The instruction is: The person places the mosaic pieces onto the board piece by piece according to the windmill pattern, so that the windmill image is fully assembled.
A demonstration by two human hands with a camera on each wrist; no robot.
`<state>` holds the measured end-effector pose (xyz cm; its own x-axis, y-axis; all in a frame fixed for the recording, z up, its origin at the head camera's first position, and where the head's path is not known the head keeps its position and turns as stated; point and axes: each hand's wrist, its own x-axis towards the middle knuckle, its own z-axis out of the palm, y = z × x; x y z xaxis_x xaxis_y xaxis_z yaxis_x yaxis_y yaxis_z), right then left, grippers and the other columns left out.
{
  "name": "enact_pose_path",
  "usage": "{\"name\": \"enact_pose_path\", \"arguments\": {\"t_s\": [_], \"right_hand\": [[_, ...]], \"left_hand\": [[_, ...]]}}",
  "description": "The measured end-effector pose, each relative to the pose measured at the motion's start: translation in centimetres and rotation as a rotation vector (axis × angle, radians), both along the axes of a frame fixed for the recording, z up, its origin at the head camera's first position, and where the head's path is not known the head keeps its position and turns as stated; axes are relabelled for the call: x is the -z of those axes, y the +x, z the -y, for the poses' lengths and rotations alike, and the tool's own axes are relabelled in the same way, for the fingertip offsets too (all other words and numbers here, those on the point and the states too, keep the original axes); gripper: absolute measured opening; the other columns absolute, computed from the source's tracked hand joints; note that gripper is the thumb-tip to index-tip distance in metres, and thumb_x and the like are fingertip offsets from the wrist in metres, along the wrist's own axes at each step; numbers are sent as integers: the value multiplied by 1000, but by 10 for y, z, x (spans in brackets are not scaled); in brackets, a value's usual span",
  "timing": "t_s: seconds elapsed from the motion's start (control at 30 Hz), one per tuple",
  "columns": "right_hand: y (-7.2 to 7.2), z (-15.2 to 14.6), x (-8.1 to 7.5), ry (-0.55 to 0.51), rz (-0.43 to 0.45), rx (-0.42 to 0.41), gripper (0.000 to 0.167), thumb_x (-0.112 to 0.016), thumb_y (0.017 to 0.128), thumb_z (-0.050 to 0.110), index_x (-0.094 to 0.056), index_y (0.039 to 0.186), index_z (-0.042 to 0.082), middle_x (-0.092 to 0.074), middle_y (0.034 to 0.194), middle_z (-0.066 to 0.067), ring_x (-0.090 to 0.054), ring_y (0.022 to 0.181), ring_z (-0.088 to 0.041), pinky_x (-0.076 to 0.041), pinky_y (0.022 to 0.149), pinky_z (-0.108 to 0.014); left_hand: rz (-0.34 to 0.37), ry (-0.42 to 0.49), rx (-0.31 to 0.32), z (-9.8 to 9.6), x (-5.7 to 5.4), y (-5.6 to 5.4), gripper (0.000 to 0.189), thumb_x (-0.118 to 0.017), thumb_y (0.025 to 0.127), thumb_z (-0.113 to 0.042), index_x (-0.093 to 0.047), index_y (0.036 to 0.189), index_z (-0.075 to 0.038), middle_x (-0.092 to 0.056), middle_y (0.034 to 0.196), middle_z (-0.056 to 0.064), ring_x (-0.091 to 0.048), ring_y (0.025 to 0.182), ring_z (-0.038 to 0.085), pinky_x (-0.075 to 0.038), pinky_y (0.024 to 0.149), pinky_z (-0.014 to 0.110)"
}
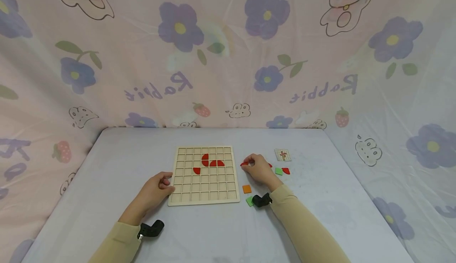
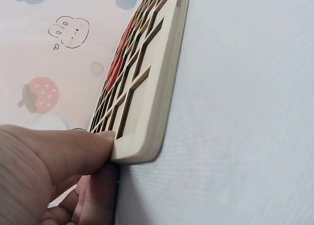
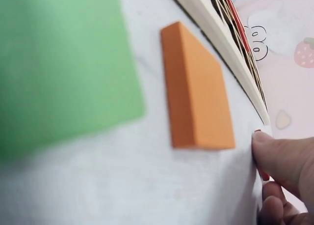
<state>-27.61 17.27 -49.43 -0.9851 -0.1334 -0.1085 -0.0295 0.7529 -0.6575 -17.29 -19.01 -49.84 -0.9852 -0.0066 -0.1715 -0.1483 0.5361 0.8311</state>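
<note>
A wooden grid board [image 1: 204, 204] lies on the table, with several red quarter-circle pieces [image 1: 205, 160] set in its upper cells. My left hand [image 1: 154, 191] holds the board's left edge; in the left wrist view the thumb [image 2: 93, 149] presses on the rim, with fingers below it. To the board's right, my right hand [image 1: 261, 171] pinches a red piece [image 1: 244, 163] between thumb and fingertips, just above or on the table; the contact cannot be told. Another red piece [image 1: 270, 165] is partly hidden behind that hand.
Right of the right hand lie a green square [image 1: 279, 171] and a red quarter-circle [image 1: 286, 171]. An orange square [image 1: 247, 189] and a second green square [image 1: 249, 202] sit beside the board. Behind them lies a small pattern card [image 1: 283, 155]. Printed cloth [image 1: 228, 57] hangs at the back.
</note>
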Motion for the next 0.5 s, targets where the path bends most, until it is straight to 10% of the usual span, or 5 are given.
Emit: {"name": "enact_pose_path", "arguments": {"t_s": [0.5], "right_hand": [[0, 0, -1, -2, 20, 14, 20, -72, 89, 26, -62, 103, 15, -52, 103, -7, -50, 91, -24, -43, 80, -37]], "left_hand": [[6, -4, -2, 0, 0, 0, 51, -68, 88, -9, -49, 135, -1, -50, 102, 8, -50, 85, 18, -43, 68, 28]]}}
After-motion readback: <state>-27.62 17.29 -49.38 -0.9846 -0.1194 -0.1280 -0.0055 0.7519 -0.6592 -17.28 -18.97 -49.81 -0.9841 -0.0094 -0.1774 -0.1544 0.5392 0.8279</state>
